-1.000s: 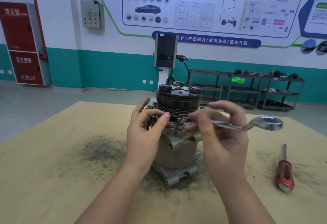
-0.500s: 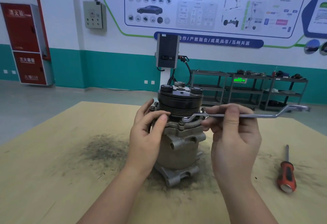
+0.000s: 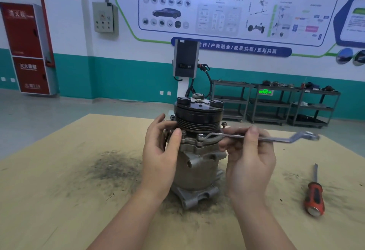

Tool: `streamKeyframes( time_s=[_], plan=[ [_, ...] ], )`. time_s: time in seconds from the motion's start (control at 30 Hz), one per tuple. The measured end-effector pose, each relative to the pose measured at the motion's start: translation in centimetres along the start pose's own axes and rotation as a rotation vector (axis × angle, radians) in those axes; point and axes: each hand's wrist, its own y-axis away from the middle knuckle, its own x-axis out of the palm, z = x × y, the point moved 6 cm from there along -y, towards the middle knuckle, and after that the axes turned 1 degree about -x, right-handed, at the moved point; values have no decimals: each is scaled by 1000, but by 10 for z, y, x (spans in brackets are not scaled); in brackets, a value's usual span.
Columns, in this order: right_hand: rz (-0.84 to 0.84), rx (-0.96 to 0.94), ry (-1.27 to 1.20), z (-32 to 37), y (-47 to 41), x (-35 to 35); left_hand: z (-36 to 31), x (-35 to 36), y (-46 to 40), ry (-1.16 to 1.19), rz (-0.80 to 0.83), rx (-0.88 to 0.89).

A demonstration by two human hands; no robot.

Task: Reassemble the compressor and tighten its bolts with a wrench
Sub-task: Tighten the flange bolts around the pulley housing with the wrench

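The compressor (image 3: 199,163) stands upright in the middle of the wooden table (image 3: 59,190), its black grooved pulley on top of a grey metal body. My left hand (image 3: 160,151) grips its left side at the flange, thumb pressed near a bolt. My right hand (image 3: 246,161) holds a silver offset ring wrench (image 3: 276,138) by the shaft. The wrench lies level, its near ring seated on a bolt (image 3: 200,135) at the front of the flange, its far ring out to the right. Another bolt head (image 3: 224,124) shows at the flange's right.
A red-handled screwdriver (image 3: 315,196) lies on the table at the right. Dark grit is smeared on the wood left of the compressor and around its base. Beyond the table stand a charging post (image 3: 185,60) and metal shelf carts (image 3: 276,103).
The wrench swung from pointing down-right to level, its near ring now sitting on the front flange bolt. My right hand shifted right along the shaft. My left hand stayed on the compressor.
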Motion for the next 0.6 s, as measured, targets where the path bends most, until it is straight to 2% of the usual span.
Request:
streamKeyframes(
  time_s=[0.03,0.1,0.17,0.23,0.33,0.4,0.6],
  plan=[
    [30,-147,79,6,7,3,1,-1,-1,28,-15,-18],
    [198,-385,219,14,23,17,2,-2,-3,20,-30,-14],
    [375,-527,368,15,36,29,3,-1,-4,-16,-22,-5],
    [469,-594,462,15,42,37,7,-1,-4,-2,-14,-7],
    [527,-600,491,15,42,42,6,-2,-3,16,-3,8],
    [478,-580,453,20,37,38,4,-3,-3,34,-18,-3],
    [64,-104,56,13,9,11,3,-3,-2,-46,-9,-7]
  ],
)
